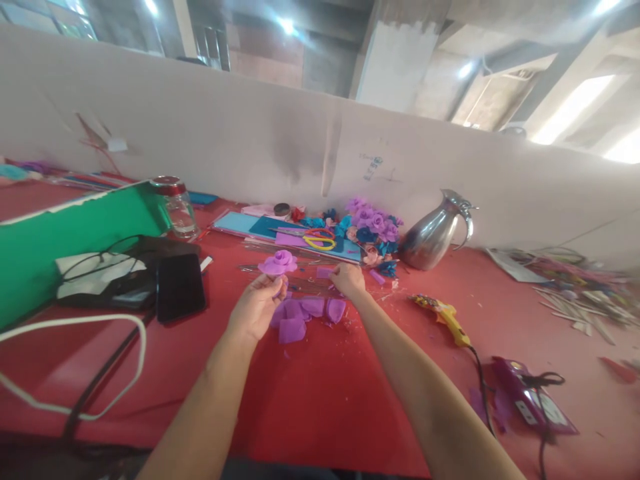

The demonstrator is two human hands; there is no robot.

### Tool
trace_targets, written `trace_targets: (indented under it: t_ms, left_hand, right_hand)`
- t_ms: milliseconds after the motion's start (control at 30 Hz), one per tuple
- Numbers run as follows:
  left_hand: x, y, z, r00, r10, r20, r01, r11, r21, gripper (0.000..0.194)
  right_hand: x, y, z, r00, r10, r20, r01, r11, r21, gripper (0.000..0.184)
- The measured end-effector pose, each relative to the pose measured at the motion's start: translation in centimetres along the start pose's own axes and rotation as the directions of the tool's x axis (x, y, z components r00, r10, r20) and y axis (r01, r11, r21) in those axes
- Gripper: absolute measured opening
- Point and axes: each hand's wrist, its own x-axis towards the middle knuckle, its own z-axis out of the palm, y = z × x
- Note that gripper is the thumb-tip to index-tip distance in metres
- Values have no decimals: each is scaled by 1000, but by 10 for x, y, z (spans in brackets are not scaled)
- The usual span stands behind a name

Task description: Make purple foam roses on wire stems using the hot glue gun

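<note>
A purple paper rose [278, 263] is pinched by its underside in my left hand [257, 301], bloom facing up. My right hand [349, 280] has its fingers closed at the end of a small purple paper strip [324, 273]. Loose purple paper petals [310, 312] lie on the table just below and between both hands. Thin wire stems [305, 275] stretch across the table behind my fingers. Scissors with yellow and orange handles [320, 239] rest on blue and purple paper sheets [240, 222] farther back.
Finished paper flowers [373, 223] are heaped by the wall, beside a metal jug [434, 233]. A yellow glue gun [447, 320] and a purple corded box [533, 397] sit right. On the left are a phone [180, 288], a glass jar [177, 210], a green panel [90, 247] and cables.
</note>
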Motion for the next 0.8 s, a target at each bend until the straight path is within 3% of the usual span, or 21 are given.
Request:
trace_targets:
  t_ms: [167, 333, 367, 433, 500, 633, 800]
  left_hand:
    - [1, 3, 1, 999, 36, -28, -38, 997, -64, 17]
    - [-2, 1, 2, 1000, 27, 0, -27, 999, -27, 16]
    - [-4, 0, 2, 1000, 20, 19, -20, 1000, -12, 16]
    - [-6, -2, 4, 997, -6, 71, 5, 1000, 13, 16]
    - [-9, -6, 7, 990, -45, 131, 40, 998, 41, 16]
    - [-13, -15, 13, 978, -86, 191, 68, 993, 96, 17]
    - [-17, -25, 19, 984, -12, 176, -9, 993, 115, 18]
  right_hand:
    - [-1, 6, -2, 1000, 17, -26, -13, 990, 143, 9]
    - [-29, -2, -20, 1000, -27, 10, 21, 910, 414, 12]
    - [-37, -5, -23, 999, -32, 26, 15, 865, 502, 16]
    - [-53, -11, -26, 996, -35, 79, -33, 684, 728, 27]
    - [-69, -18, -28, 992, -32, 120, -85, 524, 847, 35]
    - [-89, -29, -30, 979, -31, 203, -176, 377, 909, 35]
    - [-97, -29, -32, 961, -26, 277, -261, 256, 931, 22]
